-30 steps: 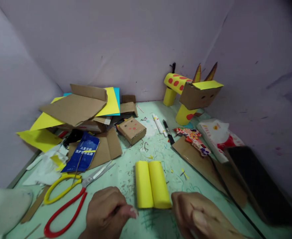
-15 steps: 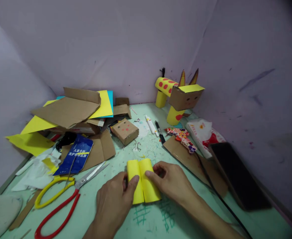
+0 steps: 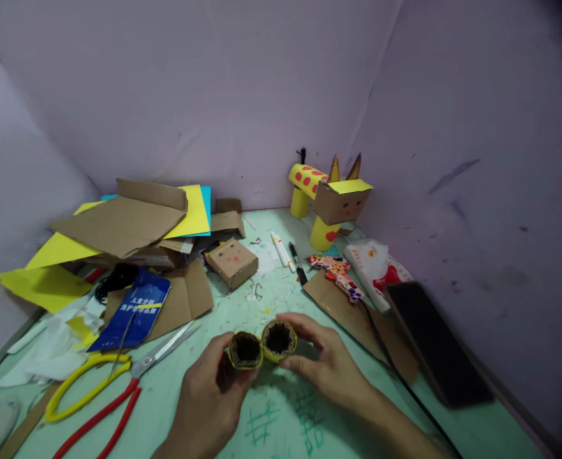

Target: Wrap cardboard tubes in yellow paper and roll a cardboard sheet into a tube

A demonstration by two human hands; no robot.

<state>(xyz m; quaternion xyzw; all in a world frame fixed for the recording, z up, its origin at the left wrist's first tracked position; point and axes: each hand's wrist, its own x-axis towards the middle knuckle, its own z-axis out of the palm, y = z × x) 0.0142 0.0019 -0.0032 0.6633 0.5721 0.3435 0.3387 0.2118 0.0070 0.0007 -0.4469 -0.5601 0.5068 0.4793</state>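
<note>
Left hand point(image 3: 208, 390) curled round yellow paper-covered corrugated-cardboard tube point(image 3: 245, 350); right hand point(image 3: 326, 363) pinching matching yellow tube point(image 3: 279, 340). Both between hands, open ends up, rims touching, far as I see. Step, I'd say: lining pair up; next move wants light, even grip.

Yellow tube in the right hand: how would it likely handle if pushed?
Probably light: the yellow tube is hollow. Likely fairly stiff, as it looks corrugated inside. Its round outline suggests it may roll if laid on its side.
</note>
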